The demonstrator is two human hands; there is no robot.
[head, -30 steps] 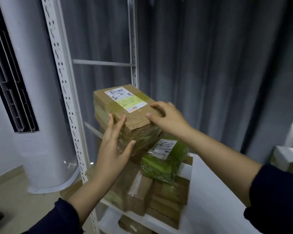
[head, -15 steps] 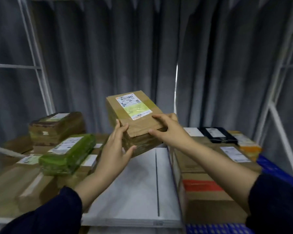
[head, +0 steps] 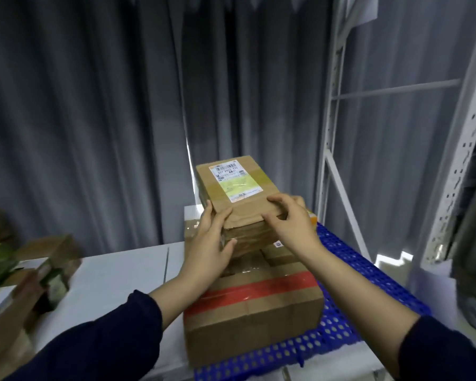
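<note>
We take the parcel [head: 237, 193] for a light, fairly stiff thing: a brown carton wrapped in glossy tape with a label on top, small enough for two hands to span. The tape looks slick and the near end is creased and a little crushed, so we would not squeeze there. We would rather hold it by the two long sides or from beneath, palms flat, where the card seems firm. The parcel sits between the hands, out ahead of the forearms. Below the wrists lies a box [head: 253, 306] banded with red tape, and we cannot tell whether the parcel touches the smaller cartons right under it. The left hand [head: 208, 243] stands upright against the near left corner, fingers laid up the side and thumb hooked across the near face. The right hand [head: 289, 224] comes over from above, fingers curled onto the top edge at the near right corner, wrist bent down. Both hands thus grip the parcel, with both arms stretched forward. To the right of the right hand runs a blue pallet [head: 349, 270], and left of the left hand is a white shelf [head: 127, 273].
</note>
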